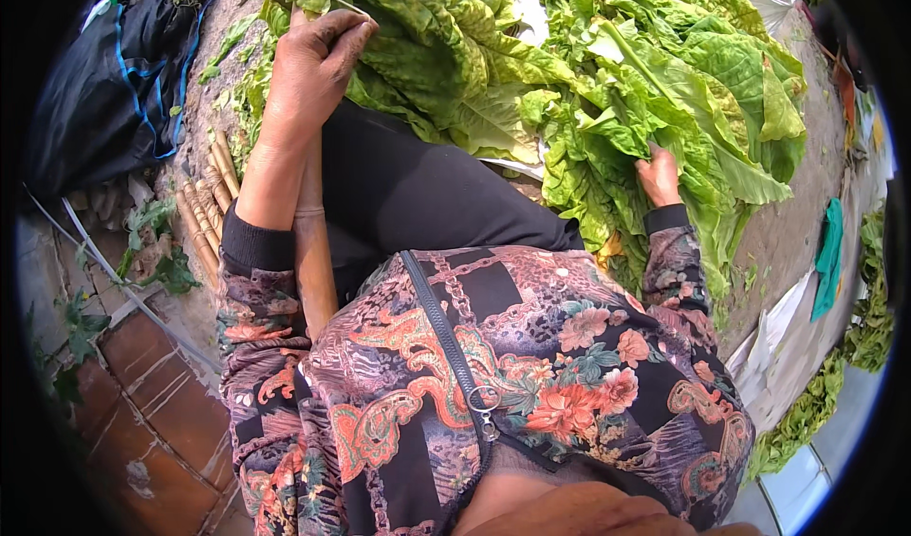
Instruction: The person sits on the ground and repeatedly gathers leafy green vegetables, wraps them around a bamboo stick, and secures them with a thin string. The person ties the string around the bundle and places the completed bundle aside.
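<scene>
The left hand has its fingers pinched together on a thin needle above a smooth bamboo stick. The right hand digs into one heap of broad, crinkled green leaves; its fingers are hidden.

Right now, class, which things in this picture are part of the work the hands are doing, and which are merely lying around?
In use:
left hand gripping the bamboo stick
strung leaves at the stick's top
right hand reaching into the leaf pile

Lying about:
spare bamboo sticks
dark bag
teal cloth
brick floor
</scene>
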Demonstrator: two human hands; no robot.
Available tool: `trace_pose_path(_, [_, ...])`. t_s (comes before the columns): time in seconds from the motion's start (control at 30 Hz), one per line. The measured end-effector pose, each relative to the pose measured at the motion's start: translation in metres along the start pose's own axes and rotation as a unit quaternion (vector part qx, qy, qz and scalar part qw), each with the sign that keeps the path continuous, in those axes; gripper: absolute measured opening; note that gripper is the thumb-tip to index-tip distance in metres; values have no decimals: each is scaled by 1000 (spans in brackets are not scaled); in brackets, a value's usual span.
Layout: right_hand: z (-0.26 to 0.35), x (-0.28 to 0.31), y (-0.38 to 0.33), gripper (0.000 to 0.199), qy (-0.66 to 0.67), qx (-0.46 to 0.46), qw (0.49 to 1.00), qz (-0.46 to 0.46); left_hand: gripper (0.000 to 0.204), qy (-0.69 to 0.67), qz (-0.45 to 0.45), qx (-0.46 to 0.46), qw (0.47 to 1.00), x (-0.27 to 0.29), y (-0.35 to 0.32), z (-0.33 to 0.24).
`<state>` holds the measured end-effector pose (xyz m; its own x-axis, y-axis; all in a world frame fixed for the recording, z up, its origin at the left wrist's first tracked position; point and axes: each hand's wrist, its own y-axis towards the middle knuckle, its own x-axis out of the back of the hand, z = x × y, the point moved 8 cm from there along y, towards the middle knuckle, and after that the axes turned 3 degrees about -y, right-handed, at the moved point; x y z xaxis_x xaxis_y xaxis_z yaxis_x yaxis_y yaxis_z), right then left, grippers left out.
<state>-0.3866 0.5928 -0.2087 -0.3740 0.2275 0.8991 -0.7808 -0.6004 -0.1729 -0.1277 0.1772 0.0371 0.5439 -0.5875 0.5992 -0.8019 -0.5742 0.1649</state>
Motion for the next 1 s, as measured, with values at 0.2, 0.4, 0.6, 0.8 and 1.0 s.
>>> trace_pose_path(0.2, [6,193,-3,38,324,-113,938,44,15,-53,-12,28,998,7,-7,-10])
trace_pose_path(0.4, [-96,113,107,86,74,-81,988,106,15,9,10,-31,999,7,7,26])
trace_pose_path(0.6, [26,132,81,79,-182,6,954,-239,15,31,-14,-33,999,17,-8,35])
trace_pose_path(0.8, [109,0,24,73,-41,167,980,-97,16,27,-18,-37,999,15,0,30])
trace_pose_path(1.0, [147,-112,-24,72,-137,235,959,79,16,5,8,-32,999,13,4,35])
